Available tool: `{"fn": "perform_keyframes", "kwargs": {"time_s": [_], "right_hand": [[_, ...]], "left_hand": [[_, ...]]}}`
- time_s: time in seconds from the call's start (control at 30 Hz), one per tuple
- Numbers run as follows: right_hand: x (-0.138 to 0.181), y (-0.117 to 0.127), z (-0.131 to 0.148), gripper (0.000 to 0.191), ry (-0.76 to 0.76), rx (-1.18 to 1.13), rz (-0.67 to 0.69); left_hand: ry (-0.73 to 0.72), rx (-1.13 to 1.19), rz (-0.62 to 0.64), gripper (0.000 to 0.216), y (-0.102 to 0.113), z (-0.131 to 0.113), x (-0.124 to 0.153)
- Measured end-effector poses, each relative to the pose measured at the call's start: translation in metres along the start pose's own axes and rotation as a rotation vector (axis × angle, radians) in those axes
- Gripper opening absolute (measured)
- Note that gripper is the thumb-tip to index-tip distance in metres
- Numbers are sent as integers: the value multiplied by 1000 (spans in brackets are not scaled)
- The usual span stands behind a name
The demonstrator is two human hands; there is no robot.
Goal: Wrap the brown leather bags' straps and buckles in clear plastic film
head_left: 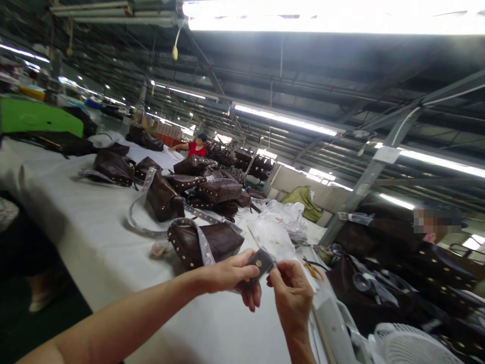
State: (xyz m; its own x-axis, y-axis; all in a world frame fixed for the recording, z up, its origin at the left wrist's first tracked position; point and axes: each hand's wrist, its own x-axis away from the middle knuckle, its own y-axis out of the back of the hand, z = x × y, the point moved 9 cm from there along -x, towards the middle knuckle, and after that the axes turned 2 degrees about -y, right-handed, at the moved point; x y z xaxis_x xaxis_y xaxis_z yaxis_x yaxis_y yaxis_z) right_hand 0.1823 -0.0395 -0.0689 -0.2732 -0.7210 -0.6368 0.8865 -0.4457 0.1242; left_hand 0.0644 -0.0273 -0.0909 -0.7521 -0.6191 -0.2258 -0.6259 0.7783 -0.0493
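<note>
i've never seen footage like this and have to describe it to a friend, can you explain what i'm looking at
There's no machine here: these are a person's two bare hands, seen by a camera worn on their head, so you look out over their own arms. There is just this one picture.

The left hand holds a small dark piece with a round metal stud. The right hand has its fingertips at the edge of that piece; whether they grip it is too small to tell.

On the white-covered table lie several dark brown bags with metal studs, and clear plastic. Further back is another person in red. At the lower right is a white fan.
</note>
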Motion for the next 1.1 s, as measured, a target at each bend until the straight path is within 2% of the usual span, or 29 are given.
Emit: {"fn": "perform_keyframes", "kwargs": {"time_s": [0.1, 0.17, 0.33, 0.4, 0.47, 0.53, 0.57, 0.6, 0.67, 0.73, 0.8, 0.87, 0.93, 1.1], "right_hand": [[5, -9, -12, 29, -120, -187, -6], [7, -13, -18, 31, -195, -312, -12], [13, -28, -36, 36, -456, -609, -31], [18, -39, -47, 40, -579, -677, -9], [22, -45, -57, 41, -645, -666, 31], [19, -40, -57, 37, -561, -520, 77], [14, -32, -51, 33, -440, -381, 81], [8, -22, -39, 28, -265, -206, 68], [5, -9, -2, 21, 185, 177, 50], [17, -14, 28, 28, 604, 476, 73], [27, -20, 38, 39, 830, 627, 81], [26, -17, 35, 43, 839, 678, 8], [20, -11, 26, 43, 724, 659, -64], [11, -2, -9, 44, 214, 413, -126]], "left_hand": [[-52, -340, -193, 26, 10, -4, 6], [-53, -483, -218, 20, 13, -10, 10], [9, -168, 37, 21, 14, 2, 5], [-11, -137, 33, 20, 20, 8, 2], [-61, -234, -41, 17, 27, 9, 0], [-83, -378, -133, 12, 31, 7, 1], [-69, -429, -154, 11, 31, 6, 1], [-38, -451, -150, 10, 30, 5, 0], [55, -418, -84, 9, 23, 6, -1], [142, -345, 16, 9, 12, 6, -4], [174, -311, 66, 9, 4, 3, -7], [148, -303, 56, 11, 0, -1, -10], [86, -274, 32, 15, -3, -4, -11], [-99, -137, 72, 41, -9, 1, -10]]}}
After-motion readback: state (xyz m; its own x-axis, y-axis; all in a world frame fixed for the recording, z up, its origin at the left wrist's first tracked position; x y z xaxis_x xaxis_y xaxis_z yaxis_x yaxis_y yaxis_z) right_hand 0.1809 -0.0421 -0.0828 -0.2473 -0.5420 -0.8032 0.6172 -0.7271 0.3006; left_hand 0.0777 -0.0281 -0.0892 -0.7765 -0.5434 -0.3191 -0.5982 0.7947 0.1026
